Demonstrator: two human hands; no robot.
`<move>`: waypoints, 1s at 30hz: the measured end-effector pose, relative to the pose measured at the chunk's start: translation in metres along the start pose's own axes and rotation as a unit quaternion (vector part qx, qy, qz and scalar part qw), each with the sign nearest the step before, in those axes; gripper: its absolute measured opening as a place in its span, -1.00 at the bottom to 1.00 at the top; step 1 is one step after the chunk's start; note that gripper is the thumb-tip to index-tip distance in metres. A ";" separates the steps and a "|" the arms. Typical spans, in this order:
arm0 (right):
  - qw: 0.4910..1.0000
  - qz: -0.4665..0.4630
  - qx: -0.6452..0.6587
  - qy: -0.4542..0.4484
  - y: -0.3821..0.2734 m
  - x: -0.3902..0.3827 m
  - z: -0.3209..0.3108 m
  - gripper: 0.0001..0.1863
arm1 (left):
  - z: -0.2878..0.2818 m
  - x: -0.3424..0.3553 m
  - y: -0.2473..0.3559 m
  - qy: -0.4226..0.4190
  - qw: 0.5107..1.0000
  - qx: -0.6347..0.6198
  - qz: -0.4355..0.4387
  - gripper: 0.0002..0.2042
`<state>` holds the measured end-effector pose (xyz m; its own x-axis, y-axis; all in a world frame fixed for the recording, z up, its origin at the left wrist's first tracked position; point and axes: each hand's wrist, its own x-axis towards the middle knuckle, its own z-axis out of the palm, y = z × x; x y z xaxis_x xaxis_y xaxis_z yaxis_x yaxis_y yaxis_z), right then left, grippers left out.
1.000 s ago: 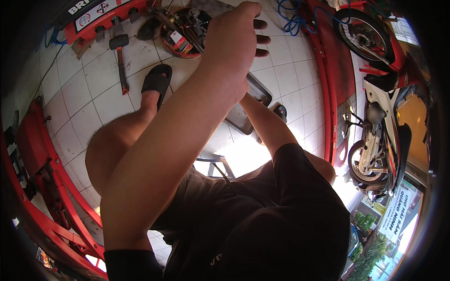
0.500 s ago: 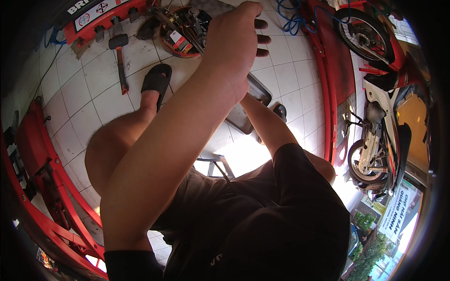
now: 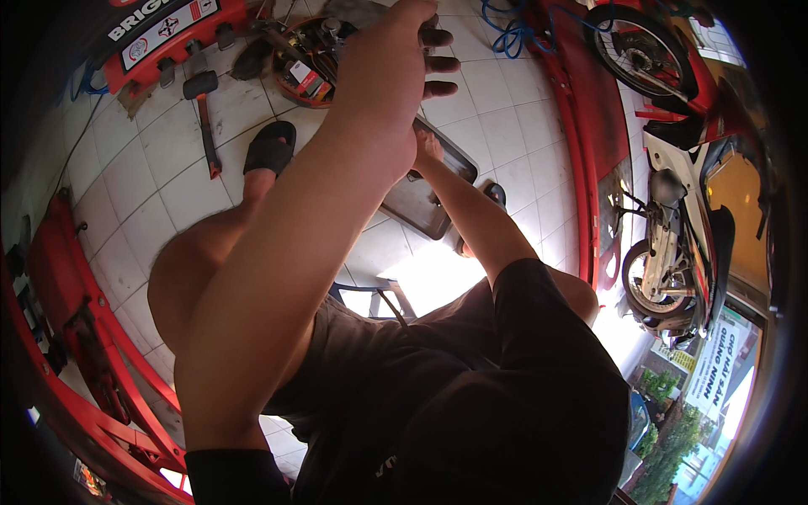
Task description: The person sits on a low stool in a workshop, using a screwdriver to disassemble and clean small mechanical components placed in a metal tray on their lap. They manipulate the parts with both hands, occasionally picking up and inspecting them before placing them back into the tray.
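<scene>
My left hand (image 3: 391, 71) is raised large in the upper middle, its darkened fingertips spread apart on the right side; nothing shows between them. Past its wrist, my right hand (image 3: 431, 147) is partly covered by the left forearm. The right hand's visible fingers look bent and pressed together over a dark rectangular tray (image 3: 467, 167) on the floor. Whatever it may hold is hidden. Upper left of the tray, a round bin of hand tools (image 3: 295, 82) sits partly behind my left arm. A black-headed mallet (image 3: 204, 118) lies on the tiles further left.
Red lift frames stand along the left (image 3: 84, 337) and right (image 3: 581, 160). A motorcycle (image 3: 673, 202) is beyond the right one. A blue hose (image 3: 505, 34) coils at the top. My sandalled foot (image 3: 271, 147) rests between mallet and tray.
Both hands have shifted slightly left in view. My right hand, earlier hidden behind the left wrist, now shows in part. More of the tray is visible.
</scene>
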<state>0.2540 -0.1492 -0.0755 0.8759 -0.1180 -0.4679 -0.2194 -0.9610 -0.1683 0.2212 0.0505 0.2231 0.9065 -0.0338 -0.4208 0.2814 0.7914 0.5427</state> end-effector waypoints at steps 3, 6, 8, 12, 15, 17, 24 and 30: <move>0.999 -0.011 0.016 0.033 0.019 0.002 -0.014 -0.34 | -0.012 0.016 -0.004 -0.044 0.998 0.029 0.015 -0.69; 0.997 -0.021 0.071 -0.002 0.032 0.004 -0.042 -0.34 | -0.010 0.017 0.000 -0.048 0.998 0.042 0.027 -0.66; 0.993 -0.055 0.105 -0.016 0.048 -0.004 -0.063 -0.39 | -0.004 0.016 0.001 -0.040 0.998 0.037 0.007 -0.67; 0.975 -0.192 0.062 -0.092 0.071 -0.062 -0.147 -0.43 | 0.000 0.018 -0.001 -0.032 0.999 0.042 0.013 -0.56; 0.974 -0.212 0.043 -0.073 0.068 -0.120 -0.213 -0.50 | -0.003 0.019 0.004 -0.031 0.999 0.045 -0.002 -0.61; 0.979 -0.196 0.029 -0.041 0.069 -0.142 -0.232 -0.56 | 0.004 0.014 0.003 -0.005 0.998 0.055 -0.012 -0.58; 0.957 -0.245 -0.149 -0.037 0.087 -0.162 -0.246 -0.68 | -0.012 0.028 -0.017 -0.025 0.990 0.118 -0.068 -0.58; 0.948 -0.202 -0.187 -0.156 0.112 -0.165 -0.250 -0.70 | -0.020 0.028 -0.054 -0.052 0.973 0.201 -0.098 -0.61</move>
<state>0.1927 -0.2995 0.1997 0.6725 0.3031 -0.6752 0.3269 -0.9401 -0.0964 0.2254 0.0189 0.1680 0.8440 -0.2376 -0.4808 0.5336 0.4618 0.7085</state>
